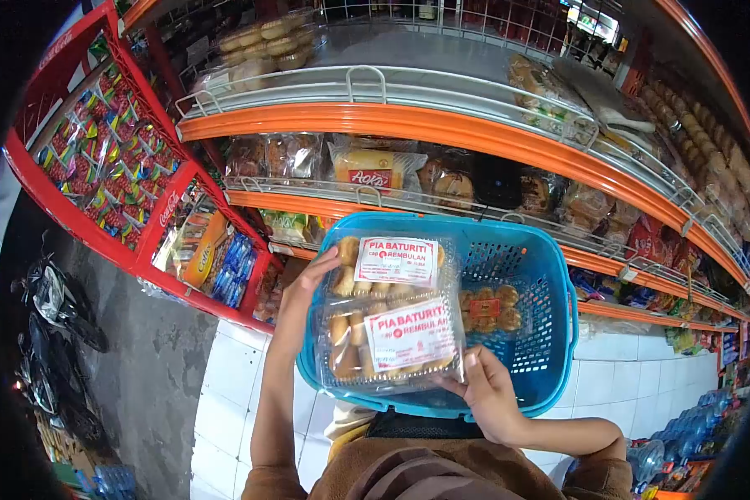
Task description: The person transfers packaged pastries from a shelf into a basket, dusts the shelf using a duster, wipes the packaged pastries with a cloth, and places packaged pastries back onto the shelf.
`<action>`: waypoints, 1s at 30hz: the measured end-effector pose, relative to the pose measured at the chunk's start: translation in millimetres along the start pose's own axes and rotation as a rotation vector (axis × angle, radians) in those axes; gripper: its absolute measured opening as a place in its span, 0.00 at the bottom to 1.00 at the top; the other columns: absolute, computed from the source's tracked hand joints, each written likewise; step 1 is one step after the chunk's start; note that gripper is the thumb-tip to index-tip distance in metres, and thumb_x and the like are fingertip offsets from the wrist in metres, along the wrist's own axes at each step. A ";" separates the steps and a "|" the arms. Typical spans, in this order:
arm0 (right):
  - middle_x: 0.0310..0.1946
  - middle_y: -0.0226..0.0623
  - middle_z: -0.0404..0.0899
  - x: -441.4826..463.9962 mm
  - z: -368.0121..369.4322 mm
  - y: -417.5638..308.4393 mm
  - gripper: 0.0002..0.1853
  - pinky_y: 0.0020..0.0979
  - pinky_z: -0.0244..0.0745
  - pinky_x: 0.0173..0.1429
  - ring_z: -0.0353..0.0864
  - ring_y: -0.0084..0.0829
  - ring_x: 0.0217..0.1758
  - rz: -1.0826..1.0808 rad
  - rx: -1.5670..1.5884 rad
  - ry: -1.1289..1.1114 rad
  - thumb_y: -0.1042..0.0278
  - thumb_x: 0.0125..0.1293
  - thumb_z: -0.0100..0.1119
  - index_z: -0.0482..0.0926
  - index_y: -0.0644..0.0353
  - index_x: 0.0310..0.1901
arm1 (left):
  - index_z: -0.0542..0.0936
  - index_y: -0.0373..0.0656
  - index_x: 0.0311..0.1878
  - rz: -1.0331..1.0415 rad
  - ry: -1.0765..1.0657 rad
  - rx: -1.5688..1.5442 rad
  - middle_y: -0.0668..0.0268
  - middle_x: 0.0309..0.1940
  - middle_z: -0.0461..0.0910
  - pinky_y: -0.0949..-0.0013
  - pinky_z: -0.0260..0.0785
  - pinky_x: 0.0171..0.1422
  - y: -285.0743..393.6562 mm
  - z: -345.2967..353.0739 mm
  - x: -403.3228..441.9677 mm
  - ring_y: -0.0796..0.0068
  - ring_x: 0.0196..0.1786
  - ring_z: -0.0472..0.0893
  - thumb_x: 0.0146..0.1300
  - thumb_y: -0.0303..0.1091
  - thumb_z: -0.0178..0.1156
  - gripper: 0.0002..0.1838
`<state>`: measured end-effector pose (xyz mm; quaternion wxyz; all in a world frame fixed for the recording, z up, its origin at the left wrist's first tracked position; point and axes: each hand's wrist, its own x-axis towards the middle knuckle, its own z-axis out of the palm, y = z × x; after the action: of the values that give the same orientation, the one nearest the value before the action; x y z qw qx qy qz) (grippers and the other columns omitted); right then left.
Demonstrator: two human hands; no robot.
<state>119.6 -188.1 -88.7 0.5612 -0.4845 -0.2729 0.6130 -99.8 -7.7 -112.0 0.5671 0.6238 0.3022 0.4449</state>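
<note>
Two clear plastic boxes of small round pastries, each labelled "PIA BATURITI", are held over a blue shopping basket (508,250). The lower pastry box (350,346) overlaps the upper pastry box (350,279) in view. My left hand (315,279) grips the left side of the upper box, its thumb hidden. At the lower right corner of the lower box, my right hand (490,398) is closed on the edge, thumb on top. Inside the basket, right of the boxes, lies another pack of round pastries (500,310) with a red label.
Orange-edged shelves (375,117) with packaged breads stand ahead and curve right. A red display rack (167,204) of hanging sachets is at left. Motorcycles (54,308) stand on grey pavement (154,350) far left. Bottled water packs (683,437) sit at lower right on the white-tiled side.
</note>
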 end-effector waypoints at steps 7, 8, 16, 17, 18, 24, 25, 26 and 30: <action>0.36 0.40 0.73 1.6 -19.1 -36.7 0.11 0.35 0.65 0.48 0.72 0.36 0.43 -0.232 -0.975 -0.316 0.65 0.66 0.49 0.74 0.64 0.32 | 0.76 0.39 0.50 0.124 0.077 0.327 0.56 0.59 0.68 0.62 0.51 0.68 7.6 14.9 -15.8 0.61 0.64 0.64 0.61 0.32 0.53 0.15; 0.39 0.43 0.74 0.3 -19.4 -38.3 0.09 0.37 0.62 0.53 0.70 0.45 0.44 -0.356 -1.061 -0.305 0.65 0.64 0.51 0.74 0.63 0.34 | 0.77 0.39 0.49 0.142 0.093 0.419 0.56 0.58 0.70 0.62 0.52 0.67 5.4 15.3 -18.4 0.61 0.64 0.65 0.61 0.31 0.53 0.14; 0.34 0.45 0.76 22.4 -41.6 -63.3 0.16 0.37 0.71 0.43 0.76 0.46 0.39 -0.172 -1.058 -0.377 0.56 0.67 0.47 0.74 0.62 0.39 | 0.79 0.37 0.40 0.339 0.250 0.513 0.56 0.47 0.77 0.61 0.59 0.63 37.3 4.1 11.9 0.59 0.59 0.70 0.59 0.28 0.53 0.08; 0.34 0.45 0.76 26.2 -44.2 -66.8 0.16 0.36 0.71 0.42 0.77 0.44 0.38 -0.185 -1.010 -0.369 0.56 0.67 0.47 0.74 0.62 0.39 | 0.79 0.37 0.40 0.378 0.258 0.513 0.56 0.47 0.77 0.61 0.59 0.63 44.5 -3.0 25.7 0.59 0.59 0.70 0.59 0.28 0.53 0.08; 0.32 0.43 0.77 30.4 -47.4 -67.1 0.15 0.32 0.70 0.40 0.77 0.40 0.36 -0.173 -1.007 -0.353 0.58 0.67 0.48 0.75 0.62 0.37 | 0.79 0.38 0.40 0.417 0.260 0.604 0.57 0.46 0.77 0.61 0.61 0.61 52.2 -11.1 37.1 0.60 0.56 0.72 0.59 0.28 0.53 0.08; 0.32 0.34 0.79 48.0 -41.3 -73.8 0.12 0.26 0.70 0.42 0.77 0.24 0.36 -0.124 -0.896 -0.369 0.61 0.67 0.48 0.77 0.61 0.36 | 0.75 0.37 0.35 0.343 0.479 0.584 0.64 0.22 0.78 0.75 0.67 0.31 114.0 -52.1 147.5 0.80 0.25 0.76 0.60 0.31 0.55 0.06; 0.34 0.32 0.80 50.2 -39.5 -74.5 0.12 0.25 0.70 0.44 0.76 0.21 0.38 -0.151 -0.870 -0.356 0.63 0.68 0.48 0.77 0.62 0.36 | 0.76 0.37 0.36 0.406 0.604 0.786 0.65 0.17 0.75 0.74 0.66 0.26 130.8 -64.9 174.2 0.79 0.19 0.75 0.61 0.34 0.53 0.09; 0.35 0.31 0.80 52.9 -42.9 -66.9 0.12 0.25 0.69 0.44 0.75 0.20 0.37 -0.193 -0.850 -0.353 0.63 0.68 0.48 0.77 0.62 0.34 | 0.76 0.37 0.36 0.406 0.682 0.647 0.65 0.15 0.74 0.73 0.66 0.25 149.5 -72.1 197.4 0.77 0.18 0.74 0.61 0.37 0.54 0.12; 0.35 0.32 0.79 53.4 -47.5 -64.4 0.11 0.23 0.69 0.42 0.75 0.19 0.38 -0.219 -0.825 -0.335 0.63 0.68 0.49 0.77 0.62 0.37 | 0.76 0.36 0.33 0.255 0.645 0.771 0.66 0.13 0.73 0.69 0.65 0.21 169.9 -141.9 291.8 0.74 0.15 0.73 0.59 0.41 0.56 0.14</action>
<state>194.9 -133.0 -65.7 0.3308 -0.5302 -0.6308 0.4600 -125.9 282.2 110.3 0.1157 0.6505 0.5251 0.5365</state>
